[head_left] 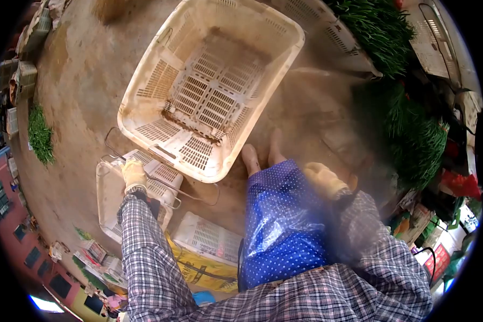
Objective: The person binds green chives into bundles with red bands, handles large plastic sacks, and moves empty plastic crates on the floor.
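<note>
A large white plastic crate (220,99) with slotted sides and dirt inside stands tilted in my view. My left hand (134,174), in a pale glove, is closed around a bent wire handle (163,182) at the crate's near side. Below that hand is a second white crate (110,188), partly covered by my sleeve. My right hand (324,181), gloved too, hangs beside the blue dotted apron (284,225) with its fingers curled in. Nothing shows in it, though a lens smudge blurs that area.
Bundles of long green vegetables (378,35) fill crates at the upper right, and more bundles (421,134) lie at the right. A green bunch (39,134) lies on the floor at left. Near my feet are a white crate (206,236) and a yellow sack (204,268).
</note>
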Demonstrator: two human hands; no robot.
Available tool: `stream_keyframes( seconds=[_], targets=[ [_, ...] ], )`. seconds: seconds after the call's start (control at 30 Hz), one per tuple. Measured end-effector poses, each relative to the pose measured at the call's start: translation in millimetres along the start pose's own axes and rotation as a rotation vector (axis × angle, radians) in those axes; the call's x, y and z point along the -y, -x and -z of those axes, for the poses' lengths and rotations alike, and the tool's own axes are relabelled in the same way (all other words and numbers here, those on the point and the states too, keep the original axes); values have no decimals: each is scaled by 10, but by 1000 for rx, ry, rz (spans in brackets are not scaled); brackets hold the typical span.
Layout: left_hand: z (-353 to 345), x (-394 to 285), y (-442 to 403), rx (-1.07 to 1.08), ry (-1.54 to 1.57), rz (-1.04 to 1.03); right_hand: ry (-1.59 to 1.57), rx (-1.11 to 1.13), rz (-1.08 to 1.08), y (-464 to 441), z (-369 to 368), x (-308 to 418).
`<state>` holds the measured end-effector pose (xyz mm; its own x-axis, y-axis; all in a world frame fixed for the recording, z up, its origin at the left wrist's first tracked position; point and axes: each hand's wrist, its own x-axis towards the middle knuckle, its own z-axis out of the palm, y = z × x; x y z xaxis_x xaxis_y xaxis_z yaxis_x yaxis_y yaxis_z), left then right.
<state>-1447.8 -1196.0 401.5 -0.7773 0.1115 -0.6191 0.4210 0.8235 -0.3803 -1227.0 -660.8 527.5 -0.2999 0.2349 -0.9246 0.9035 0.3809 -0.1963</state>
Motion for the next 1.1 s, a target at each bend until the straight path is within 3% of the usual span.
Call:
stream_keyframes(
  seconds=[0.07,0.1,0.17,0.2,0.23,0.27,0.3,0.33,0.37,0.47,0.53,0.63,0.7,0.8,0.9,1.0,1.07,1.1],
  targets=[
    [-229,-40,52,-168,61,66,80,-47,-15,-131,98,-380],
    [63,-186,137,34,100,154,124,-37,24,-243,140,-649],
    [-395,-353,12,32,441,106,-44,-34,-156,-306,208,-581],
    [-517,-584,86,-84,609,137,-95,-26,-176,-361,233,-557],
    [-184,-815,219,64,912,299,-51,-38,-25,-436,232,-529],
    [-532,-1015,184,107,1371,373,-5,-55,126,-513,232,-501],
    [-14,-1276,395,101,1881,426,135,-91,450,-676,196,-498],
    [45,-1475,438,176,2072,496,74,-86,496,-863,173,-367],
    [-47,-1623,488,251,2118,565,13,-79,542,-1052,150,-233],
    [-234,-1970,597,387,2169,710,-655,42,-12,-1298,80,882],
    [-292,-2061,600,444,2157,748,-723,55,83,-2099,-22,960],
    [-388,-2023,574,503,2109,783,-788,-35,89,-2534,-74,1235],
    [-453,-2019,562,541,2080,819,-650,-124,14,-2538,52,1464],
    [-593,-2048,553,598,2047,847,-750,-152,157,-2460,10,1433],
    [-772,-1986,714,503,2254,674,-685,-209,152,-2365,-11,1361],
    [-686,-2003,594,575,2166,773,-558,-246,173,-2416,62,1224],
    [-356,-2019,618,464,2068,771,-686,-235,160,-2402,17,1130],
    [-575,-2019,644,436,2168,689,-724,-233,163,-2381,-13,1060]
  ],
)
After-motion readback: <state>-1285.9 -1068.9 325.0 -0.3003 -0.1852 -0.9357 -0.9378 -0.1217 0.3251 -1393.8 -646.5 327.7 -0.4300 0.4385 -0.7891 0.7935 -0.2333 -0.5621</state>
